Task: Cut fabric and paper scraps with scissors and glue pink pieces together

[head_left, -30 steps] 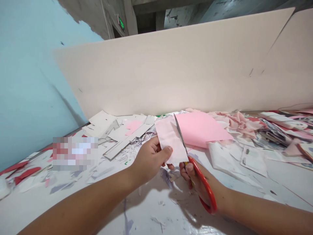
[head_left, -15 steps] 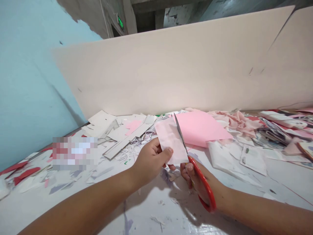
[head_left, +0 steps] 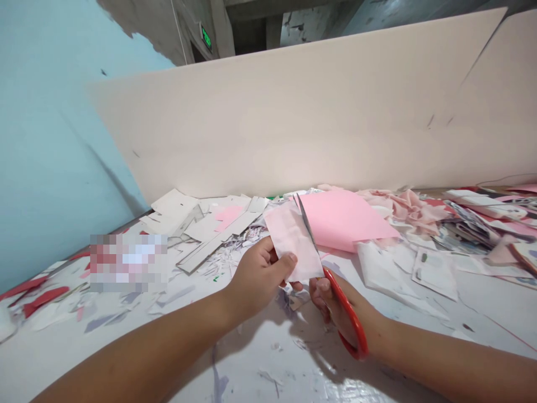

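Note:
My left hand (head_left: 262, 274) pinches a small pale pink sheet of paper (head_left: 291, 240) by its lower left edge, thumb on top. In my right hand (head_left: 342, 299) is a pair of scissors with red handles (head_left: 350, 319). Its fingers are wrapped round the loops, and the metal blades point up and away along the right edge of the sheet. The blades look nearly closed; whether they are through the paper I cannot tell. Behind the blades lies a larger, brighter pink sheet (head_left: 348, 221).
Grey-white card offcuts (head_left: 222, 229) and shredded paper lie left of centre. Crumpled peach fabric or paper (head_left: 413, 210) and white paper pieces (head_left: 434, 274) lie on the right. Red scraps (head_left: 46, 299) are at far left. A tall cream board (head_left: 285, 123) stands behind the white table (head_left: 251, 358).
The scissors and my right hand have shifted very slightly to the left and up, with the sheet's right edge. My left hand keeps the same hold.

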A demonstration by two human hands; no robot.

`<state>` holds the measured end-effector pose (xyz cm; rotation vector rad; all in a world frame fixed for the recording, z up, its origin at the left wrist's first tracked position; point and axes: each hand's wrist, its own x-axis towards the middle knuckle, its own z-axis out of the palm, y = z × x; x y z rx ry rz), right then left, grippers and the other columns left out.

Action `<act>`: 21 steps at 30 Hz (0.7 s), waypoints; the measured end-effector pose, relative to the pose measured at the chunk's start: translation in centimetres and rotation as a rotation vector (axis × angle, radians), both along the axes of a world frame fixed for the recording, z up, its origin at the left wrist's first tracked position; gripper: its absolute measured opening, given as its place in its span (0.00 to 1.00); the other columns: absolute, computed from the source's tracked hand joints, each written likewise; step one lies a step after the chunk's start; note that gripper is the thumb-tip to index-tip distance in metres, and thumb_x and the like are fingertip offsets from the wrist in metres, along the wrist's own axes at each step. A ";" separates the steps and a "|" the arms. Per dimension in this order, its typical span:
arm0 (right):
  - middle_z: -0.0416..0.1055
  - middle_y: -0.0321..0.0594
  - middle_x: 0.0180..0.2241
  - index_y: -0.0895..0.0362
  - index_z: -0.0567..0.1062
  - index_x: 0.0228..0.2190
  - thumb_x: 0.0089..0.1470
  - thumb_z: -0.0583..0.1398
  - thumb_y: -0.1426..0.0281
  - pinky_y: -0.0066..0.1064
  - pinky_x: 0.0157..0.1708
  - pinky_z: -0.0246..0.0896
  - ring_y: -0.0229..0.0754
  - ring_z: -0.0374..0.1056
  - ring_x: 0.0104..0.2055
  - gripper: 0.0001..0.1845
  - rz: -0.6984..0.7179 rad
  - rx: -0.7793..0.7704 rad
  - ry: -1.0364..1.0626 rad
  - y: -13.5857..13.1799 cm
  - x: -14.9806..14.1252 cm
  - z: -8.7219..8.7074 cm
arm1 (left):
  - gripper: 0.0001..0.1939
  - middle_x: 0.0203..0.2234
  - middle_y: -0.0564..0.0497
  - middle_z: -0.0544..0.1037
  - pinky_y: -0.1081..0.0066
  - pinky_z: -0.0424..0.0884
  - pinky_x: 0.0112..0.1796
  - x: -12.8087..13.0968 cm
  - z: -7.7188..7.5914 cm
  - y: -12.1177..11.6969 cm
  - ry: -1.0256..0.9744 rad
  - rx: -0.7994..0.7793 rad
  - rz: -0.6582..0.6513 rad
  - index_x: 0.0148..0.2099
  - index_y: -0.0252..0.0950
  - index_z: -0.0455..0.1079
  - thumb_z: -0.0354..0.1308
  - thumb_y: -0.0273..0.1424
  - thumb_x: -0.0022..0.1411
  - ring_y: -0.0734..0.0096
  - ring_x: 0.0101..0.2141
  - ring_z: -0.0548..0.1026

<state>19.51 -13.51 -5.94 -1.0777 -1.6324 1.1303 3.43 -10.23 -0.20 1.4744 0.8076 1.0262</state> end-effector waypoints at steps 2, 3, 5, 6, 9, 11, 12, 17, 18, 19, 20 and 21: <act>0.49 0.30 0.18 0.54 0.57 0.18 0.52 0.46 0.49 0.28 0.20 0.53 0.35 0.51 0.21 0.24 -0.012 0.002 0.016 0.0 -0.1 0.2 | 0.07 0.17 0.59 0.67 0.77 0.63 0.22 0.0 0.0 0.0 0.004 0.009 0.005 0.30 0.35 0.61 0.54 0.33 0.55 0.77 0.19 0.72; 0.49 0.30 0.18 0.54 0.57 0.18 0.52 0.46 0.49 0.28 0.20 0.54 0.35 0.51 0.20 0.24 -0.014 -0.008 0.022 0.0 -0.1 0.3 | 0.07 0.17 0.59 0.67 0.77 0.64 0.22 0.0 0.1 -0.1 0.004 0.013 0.010 0.30 0.35 0.62 0.54 0.33 0.55 0.77 0.19 0.72; 0.49 0.30 0.18 0.54 0.57 0.18 0.52 0.47 0.49 0.28 0.20 0.53 0.35 0.50 0.19 0.23 -0.017 -0.034 0.027 0.1 -0.2 0.4 | 0.07 0.17 0.59 0.68 0.77 0.65 0.22 -0.1 0.1 -0.1 0.002 0.018 0.022 0.31 0.34 0.62 0.54 0.33 0.55 0.78 0.18 0.71; 0.50 0.30 0.18 0.54 0.57 0.18 0.52 0.47 0.49 0.28 0.20 0.52 0.34 0.50 0.19 0.24 -0.017 -0.048 0.023 0.1 -0.2 0.4 | 0.07 0.17 0.59 0.68 0.77 0.65 0.22 -0.1 0.1 -0.1 0.002 0.018 0.028 0.31 0.34 0.62 0.54 0.33 0.54 0.78 0.18 0.70; 0.50 0.30 0.18 0.55 0.56 0.18 0.52 0.46 0.49 0.28 0.19 0.50 0.34 0.50 0.19 0.24 -0.008 -0.058 0.015 0.2 -0.3 0.3 | 0.07 0.17 0.59 0.68 0.77 0.66 0.21 -0.2 0.2 -0.1 0.008 0.017 0.039 0.31 0.34 0.63 0.55 0.33 0.54 0.79 0.17 0.69; 0.50 0.29 0.18 0.55 0.56 0.18 0.53 0.47 0.50 0.27 0.19 0.50 0.33 0.49 0.19 0.23 -0.002 -0.050 0.022 0.2 -0.3 0.2 | 0.07 0.17 0.59 0.68 0.78 0.66 0.21 -0.2 0.3 -0.1 0.010 0.019 0.040 0.31 0.35 0.63 0.54 0.33 0.55 0.80 0.17 0.69; 0.50 0.29 0.18 0.55 0.55 0.18 0.53 0.47 0.50 0.27 0.19 0.49 0.33 0.48 0.18 0.23 -0.001 -0.047 0.027 0.3 -0.3 0.2 | 0.07 0.17 0.60 0.68 0.78 0.66 0.21 -0.2 0.3 -0.2 0.009 0.020 0.041 0.31 0.35 0.62 0.54 0.33 0.55 0.81 0.17 0.69; 0.49 0.29 0.17 0.55 0.55 0.19 0.52 0.47 0.49 0.26 0.18 0.48 0.32 0.47 0.18 0.23 -0.013 -0.068 0.020 0.4 -0.2 0.0 | 0.06 0.18 0.60 0.69 0.78 0.67 0.21 -0.2 0.2 -0.2 0.016 0.025 0.050 0.31 0.35 0.63 0.54 0.33 0.55 0.81 0.17 0.70; 0.49 0.29 0.17 0.55 0.55 0.19 0.52 0.47 0.49 0.26 0.18 0.48 0.32 0.47 0.17 0.23 -0.013 -0.070 0.018 0.4 -0.2 0.0 | 0.06 0.18 0.59 0.69 0.78 0.67 0.21 -0.2 0.2 -0.2 0.019 0.028 0.050 0.31 0.35 0.63 0.54 0.33 0.55 0.81 0.17 0.70; 0.49 0.28 0.17 0.55 0.55 0.19 0.52 0.47 0.49 0.26 0.18 0.48 0.32 0.46 0.17 0.23 -0.013 -0.069 0.018 0.4 -0.2 0.0 | 0.07 0.18 0.59 0.69 0.78 0.67 0.21 -0.3 0.1 -0.2 0.021 0.031 0.048 0.31 0.35 0.63 0.54 0.33 0.55 0.81 0.17 0.70; 0.49 0.28 0.17 0.55 0.55 0.19 0.52 0.47 0.49 0.26 0.17 0.48 0.32 0.46 0.17 0.24 -0.012 -0.067 0.023 0.4 -0.2 0.0 | 0.07 0.18 0.59 0.69 0.78 0.67 0.21 -0.3 0.1 -0.1 0.021 0.034 0.047 0.31 0.35 0.63 0.54 0.34 0.55 0.81 0.17 0.70; 0.49 0.28 0.17 0.55 0.56 0.19 0.52 0.47 0.49 0.26 0.17 0.48 0.31 0.46 0.17 0.24 -0.011 -0.067 0.030 0.4 -0.2 0.0 | 0.07 0.18 0.59 0.69 0.78 0.67 0.21 -0.3 0.1 -0.1 0.021 0.036 0.047 0.32 0.35 0.63 0.54 0.34 0.55 0.81 0.17 0.70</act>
